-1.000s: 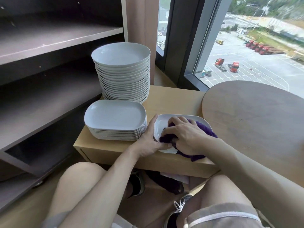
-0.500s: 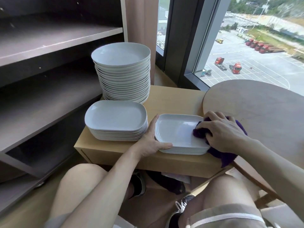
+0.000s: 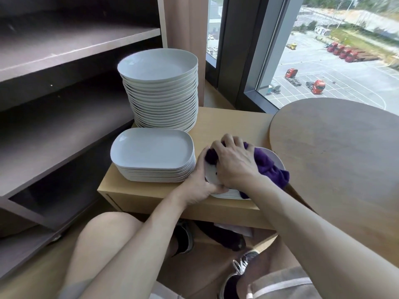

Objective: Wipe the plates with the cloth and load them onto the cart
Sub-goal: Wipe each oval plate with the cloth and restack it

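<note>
Low wooden stand [image 3: 226, 126] bearing three plate stacks: a tall round stack [image 3: 162, 93] at the rear, an oblong stack [image 3: 151, 156] before it, and a third stack [image 3: 211, 175] just right of the oblong one.

The cloth [image 3: 267, 166] is a deep, plain purple, the one strong colour on show, lying over a plain white plate [image 3: 212, 176]. Both piles beside it, the oblong plates [image 3: 151, 151] and the tall stack of round plates [image 3: 159, 67], are the same unpatterned white, a touch bluish-grey in the shade. The worktop [image 3: 228, 126] is pale honey wood. The round table [image 3: 336, 152] is a darker, greyer brown with fine grain. The shelving [image 3: 64, 46] is dull grey-brown and the curtain [image 3: 183, 22] dusty pink. The shorts [image 3: 280, 282] are grey with a white stripe, the shoe [image 3: 237, 271] black with white laces. Outside, the trucks [image 3: 317, 86] are red.
</note>
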The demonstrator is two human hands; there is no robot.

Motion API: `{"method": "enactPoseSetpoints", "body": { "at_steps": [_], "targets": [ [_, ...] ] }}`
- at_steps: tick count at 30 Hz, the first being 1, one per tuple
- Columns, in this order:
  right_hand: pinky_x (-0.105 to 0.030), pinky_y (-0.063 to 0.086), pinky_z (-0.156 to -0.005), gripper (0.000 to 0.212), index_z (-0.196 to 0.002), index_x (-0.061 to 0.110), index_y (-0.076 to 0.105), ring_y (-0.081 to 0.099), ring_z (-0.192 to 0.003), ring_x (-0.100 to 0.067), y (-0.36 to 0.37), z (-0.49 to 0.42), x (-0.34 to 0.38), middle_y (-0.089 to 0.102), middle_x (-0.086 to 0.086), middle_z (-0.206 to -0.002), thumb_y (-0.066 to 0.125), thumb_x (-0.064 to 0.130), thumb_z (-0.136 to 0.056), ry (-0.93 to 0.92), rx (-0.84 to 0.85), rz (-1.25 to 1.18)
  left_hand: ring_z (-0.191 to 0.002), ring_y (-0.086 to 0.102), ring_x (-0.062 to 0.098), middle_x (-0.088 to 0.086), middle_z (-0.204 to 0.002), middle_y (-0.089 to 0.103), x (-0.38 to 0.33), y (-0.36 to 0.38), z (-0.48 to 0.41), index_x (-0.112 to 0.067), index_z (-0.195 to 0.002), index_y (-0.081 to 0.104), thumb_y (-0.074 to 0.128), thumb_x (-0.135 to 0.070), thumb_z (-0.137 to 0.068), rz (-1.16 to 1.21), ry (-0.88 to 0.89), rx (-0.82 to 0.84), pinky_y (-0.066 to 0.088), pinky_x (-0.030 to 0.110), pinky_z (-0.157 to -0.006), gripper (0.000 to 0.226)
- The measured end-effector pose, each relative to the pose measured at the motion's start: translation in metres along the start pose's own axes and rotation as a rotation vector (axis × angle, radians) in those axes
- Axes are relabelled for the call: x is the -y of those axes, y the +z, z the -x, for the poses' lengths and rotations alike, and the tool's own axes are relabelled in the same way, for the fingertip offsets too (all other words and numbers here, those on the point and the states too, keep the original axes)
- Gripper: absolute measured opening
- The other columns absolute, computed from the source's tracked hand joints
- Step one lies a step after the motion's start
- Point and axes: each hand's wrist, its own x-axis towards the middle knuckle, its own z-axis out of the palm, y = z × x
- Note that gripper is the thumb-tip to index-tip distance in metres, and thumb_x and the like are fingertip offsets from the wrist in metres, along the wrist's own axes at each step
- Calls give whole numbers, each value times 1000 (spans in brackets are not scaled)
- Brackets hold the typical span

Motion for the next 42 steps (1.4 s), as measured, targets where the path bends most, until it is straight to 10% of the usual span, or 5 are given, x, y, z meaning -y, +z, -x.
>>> {"method": "enactPoseSetpoints", "body": {
  "at_steps": [5, 9, 15, 21, 42],
  "targets": [
    [-51, 33, -97, 58, -119, 29, 58, 38, -118, -24, -14, 10, 5, 41, 4, -115, 32, 52, -73, -35, 129, -128, -128, 47, -9, -4, -151, 38, -3, 3, 0, -16, -158, 4, 73, 16, -82, 7, 28, -9, 40, 8, -99, 108],
    [-46, 34, -95, 38, -122, 37, 61, 40, -117, -20, -19, 19, -6, 42, 8, -111, 54, 32, -86, -108, 181, -173, -133, 49, 6, 0, -149, 46, -2, 0, 2, -21, -160, -11, 74, 6, -87, -6, -32, 2, 39, 6, -102, 115],
    [-45, 41, -90, 34, -125, 46, 57, 44, -115, -17, -22, 40, -27, 44, 12, -109, 48, 54, -93, -65, 164, -169, -135, 44, 9, -3, -151, 38, 3, -4, -2, -32, -161, -4, 82, -11, -85, -7, -81, -1, 40, 5, -98, 117],
    [-43, 35, -97, 37, -124, 45, 53, 40, -126, -18, -21, 59, -73, 45, 13, -122, 52, 58, -89, 61, 89, -51, -145, 33, 19, 0, -159, 28, 3, -3, -4, -35, -159, 7, 87, -9, -77, 10, -93, -53, 28, 41, -123, 117],
    [-53, 36, -96, 41, -126, 32, 53, 43, -119, -27, 7, 16, -48, 47, 0, -127, 40, 61, -99, 166, -125, -60, -148, 25, 14, -5, -161, 16, 5, -3, -6, -35, -159, -5, 82, -13, -85, -70, -76, 0, 27, 34, -123, 116]
  ]
}}
